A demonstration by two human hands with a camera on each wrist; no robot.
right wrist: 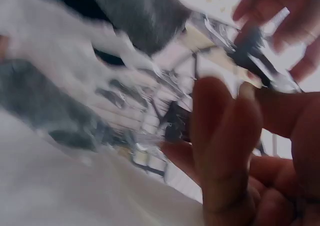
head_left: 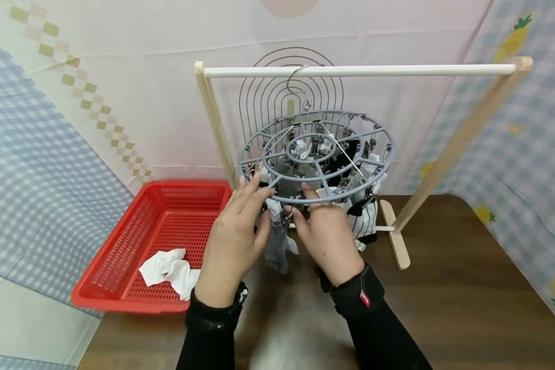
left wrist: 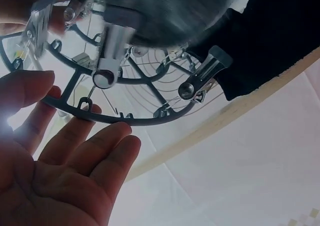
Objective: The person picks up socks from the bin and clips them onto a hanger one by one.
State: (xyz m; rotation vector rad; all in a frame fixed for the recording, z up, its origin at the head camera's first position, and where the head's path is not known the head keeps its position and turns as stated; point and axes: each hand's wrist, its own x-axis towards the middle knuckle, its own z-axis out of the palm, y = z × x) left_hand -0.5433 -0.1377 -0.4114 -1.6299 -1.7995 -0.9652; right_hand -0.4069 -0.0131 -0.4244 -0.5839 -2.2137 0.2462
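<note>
A round grey-blue clip hanger (head_left: 324, 177) hangs by its hook from a white rod, with several socks clipped beneath it. My left hand (head_left: 236, 236) is at its front left rim, fingers extended and loosely spread; in the left wrist view the fingertips (left wrist: 117, 131) lie along the outer ring beside metal clips (left wrist: 111, 56). At the front rim is my right hand (head_left: 330, 236), its thumb and index finger close to clips (head_left: 287, 218). Blur in the right wrist view hides whether its fingers (right wrist: 225, 136) pinch a clip. A grey sock (head_left: 276, 249) hangs between both hands.
To the left stands a red plastic basket (head_left: 108, 257) holding white cloth items (head_left: 168, 272). The drying stand has wooden side posts (head_left: 462, 144) and a white top rod (head_left: 374, 71). A striped sock (head_left: 364, 223) hangs on the right, above the brown table (head_left: 467, 288).
</note>
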